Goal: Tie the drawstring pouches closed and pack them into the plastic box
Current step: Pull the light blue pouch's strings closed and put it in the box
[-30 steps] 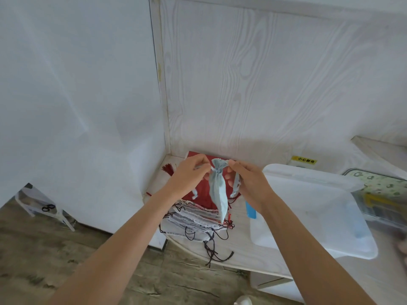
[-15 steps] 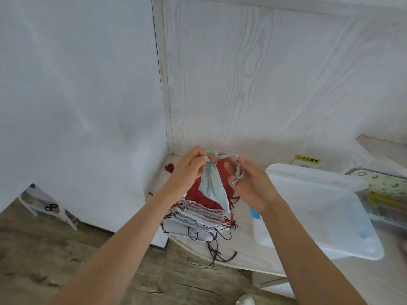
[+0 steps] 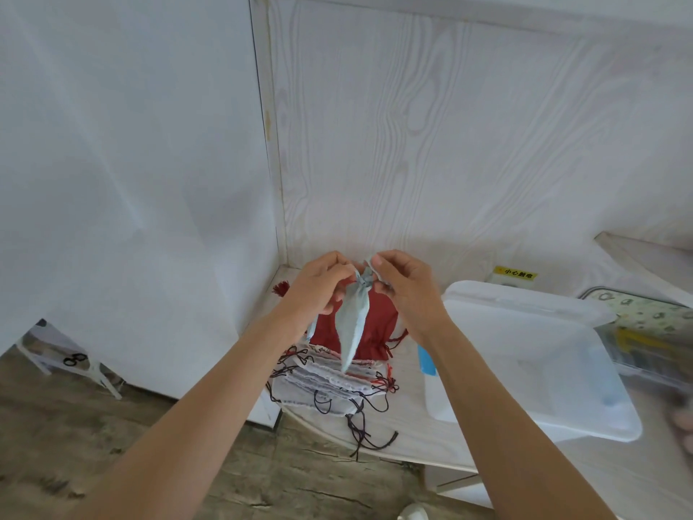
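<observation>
A light blue drawstring pouch (image 3: pixel 352 320) hangs in the air above the table, gathered at its neck. My left hand (image 3: pixel 320 285) pinches the neck and string from the left. My right hand (image 3: pixel 407 290) pinches the pale ribbon string at the top from the right. Below them lies a red pouch (image 3: pixel 378 324) and a stack of pale pouches (image 3: pixel 322 388) with dark cords trailing over the table edge. The clear plastic box (image 3: pixel 525 362) stands open to the right.
A white wood-grain wall rises right behind the table. A yellow warning sticker (image 3: pixel 515 273) sits above the box. A patterned tray (image 3: pixel 652 324) lies at far right. A red tassel (image 3: pixel 281 287) rests near the corner. Wooden floor lies below left.
My right hand has come in from the right and up to the pouch's neck. Both hands now meet at the top of the blue pouch, which hangs straighter.
</observation>
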